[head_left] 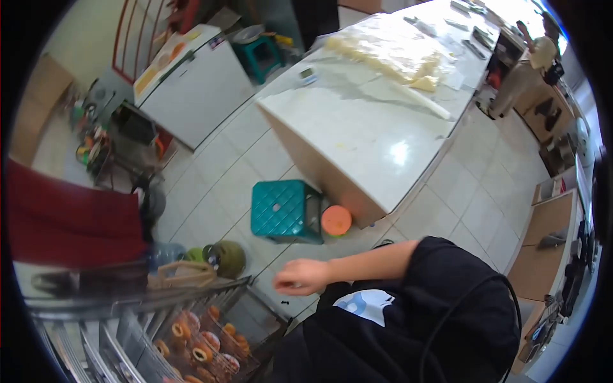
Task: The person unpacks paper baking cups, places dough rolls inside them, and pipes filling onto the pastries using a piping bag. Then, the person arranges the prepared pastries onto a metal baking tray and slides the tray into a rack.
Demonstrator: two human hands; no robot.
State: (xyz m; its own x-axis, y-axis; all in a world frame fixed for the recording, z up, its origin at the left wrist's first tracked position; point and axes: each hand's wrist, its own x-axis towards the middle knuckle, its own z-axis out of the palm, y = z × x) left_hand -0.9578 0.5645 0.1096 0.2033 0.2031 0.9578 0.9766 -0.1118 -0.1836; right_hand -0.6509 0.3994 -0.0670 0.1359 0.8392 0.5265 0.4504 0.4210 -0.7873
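Observation:
My right hand (301,277) reaches out from a black short sleeve, in the air left of my shirt. Its fingers look curled in and are slightly blurred; whether anything is inside them is hidden. Below and left of it, a tray (268,332) sits in a metal rack (115,345). Several ring doughnuts (202,353) lie on it, some coated white or with dark filling or topping. My hand is apart from the tray and the doughnuts. I do not make out my left hand.
A green plastic stool (281,209) and an orange-lidded tub (336,220) stand beside a white-topped table (357,147). Plastic sheeting (389,48) covers part of it. A green gas cylinder (228,258) is near the rack. A white chest freezer (201,89) and another person (520,70) are farther off.

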